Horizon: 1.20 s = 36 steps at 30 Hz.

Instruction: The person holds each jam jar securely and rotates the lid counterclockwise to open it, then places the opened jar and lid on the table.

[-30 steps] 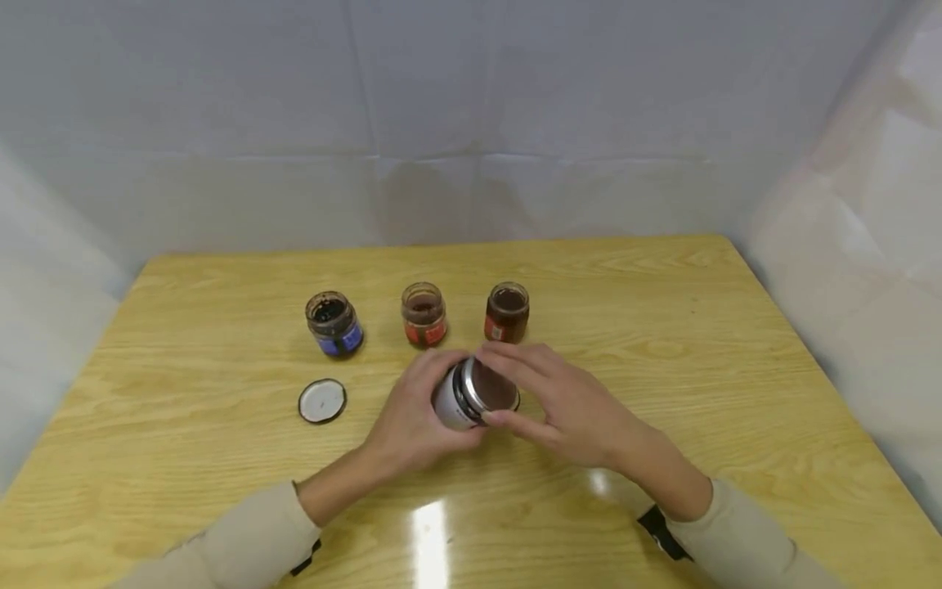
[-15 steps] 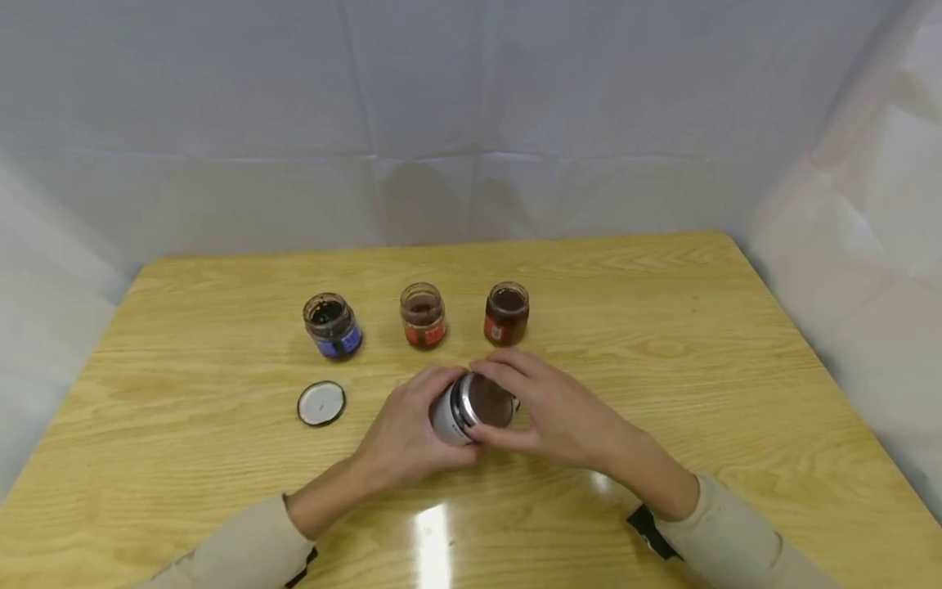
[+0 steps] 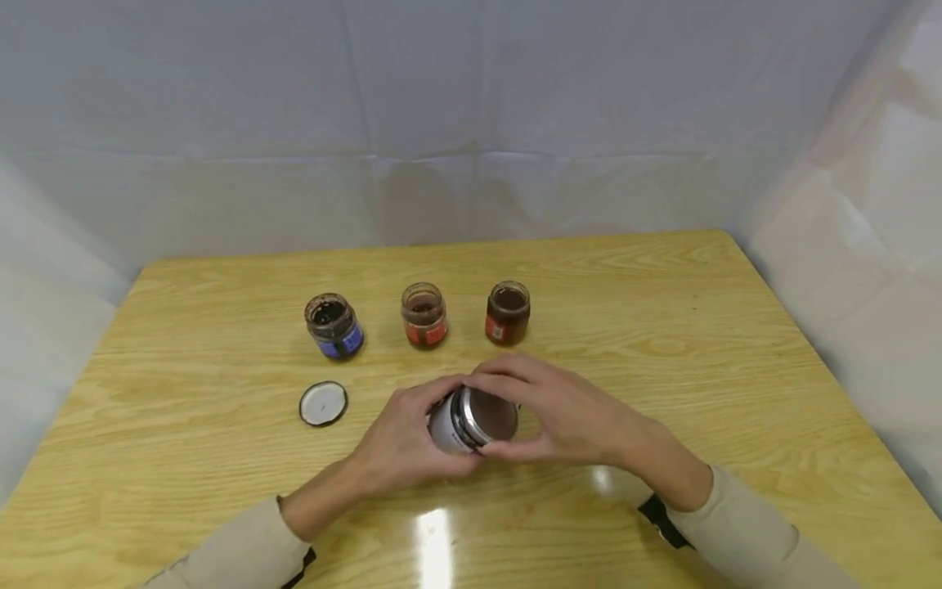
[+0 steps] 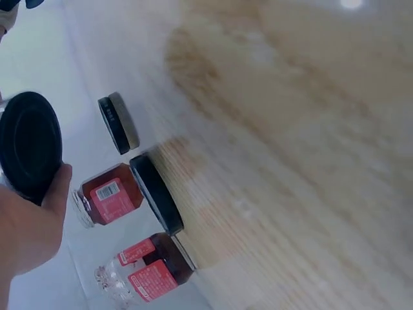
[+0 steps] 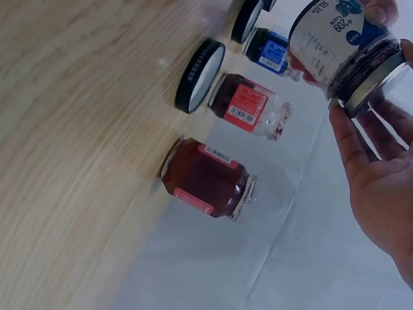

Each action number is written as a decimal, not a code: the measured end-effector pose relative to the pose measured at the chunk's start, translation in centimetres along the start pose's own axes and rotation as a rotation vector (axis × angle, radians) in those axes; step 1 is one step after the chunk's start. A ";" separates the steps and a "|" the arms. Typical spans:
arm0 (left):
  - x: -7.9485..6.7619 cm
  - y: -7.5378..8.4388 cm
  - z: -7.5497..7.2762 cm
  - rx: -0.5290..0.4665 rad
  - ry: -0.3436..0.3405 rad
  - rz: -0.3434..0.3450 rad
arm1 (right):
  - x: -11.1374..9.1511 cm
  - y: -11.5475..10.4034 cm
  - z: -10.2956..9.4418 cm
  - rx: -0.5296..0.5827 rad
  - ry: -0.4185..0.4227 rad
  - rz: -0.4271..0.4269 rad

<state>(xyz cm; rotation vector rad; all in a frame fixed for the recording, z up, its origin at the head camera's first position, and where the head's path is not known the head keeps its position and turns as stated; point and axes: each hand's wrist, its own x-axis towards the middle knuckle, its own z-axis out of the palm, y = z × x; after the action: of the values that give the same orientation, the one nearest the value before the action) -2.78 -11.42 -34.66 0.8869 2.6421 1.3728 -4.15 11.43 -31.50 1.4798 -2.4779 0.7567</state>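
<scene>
A jar [image 3: 446, 430] with a white and blue label is tilted over the table, its lid end towards the right. My left hand [image 3: 401, 438] grips the jar's body, thumb and fingers on opposite sides. With curled fingers, my right hand [image 3: 570, 413] holds the rim of the silver-edged lid [image 3: 495, 415], which has a dark, shiny top. The right wrist view shows the printed label [image 5: 322, 39] and my right hand's fingers around the lid [image 5: 373, 84]. In the left wrist view, the jar's black base [image 4: 30, 145] faces the camera.
Behind the hands stand three uncovered glass jars: a blue-labelled jar [image 3: 334, 327], a red-labelled jar [image 3: 424, 317] and a darker red-labelled jar [image 3: 508, 314]. A loose lid [image 3: 323, 403] lies left, white inside up. Another black lid [image 4: 157, 194] shows in the left wrist view.
Both hands and the jar have come slightly nearer the person. My right hand's fingers have shifted around the lid's rim. The three standing jars and the loose lid have stayed put.
</scene>
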 end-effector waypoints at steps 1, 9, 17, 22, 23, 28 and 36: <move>0.0 0.0 0.0 0.008 0.005 -0.003 | 0.0 0.0 -0.1 0.006 -0.007 0.010; 0.0 0.5 0.3 0.137 0.065 -0.009 | 0.1 -1.3 -0.4 -0.003 -0.106 0.325; -0.1 0.6 -0.1 0.062 0.007 -0.050 | -0.1 -1.1 -0.6 0.043 -0.110 0.212; -0.3 0.4 -0.3 0.034 -0.040 -0.050 | -0.3 -0.5 -0.8 0.070 -0.137 0.091; -0.3 0.4 -0.3 0.033 -0.041 -0.052 | -0.3 -0.5 -0.8 0.076 -0.144 0.092; -0.4 0.7 -0.1 0.121 -0.014 -0.073 | -0.2 -1.1 -0.6 0.100 -0.174 0.298; -0.7 1.0 0.0 0.214 0.006 -0.079 | 0.1 -1.5 -0.3 0.155 -0.187 0.425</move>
<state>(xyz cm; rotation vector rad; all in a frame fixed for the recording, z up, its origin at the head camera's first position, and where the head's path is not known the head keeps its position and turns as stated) -1.73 -11.32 -34.05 0.7864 2.8346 1.0929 -2.93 10.91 -30.71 1.1177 -2.9888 0.9341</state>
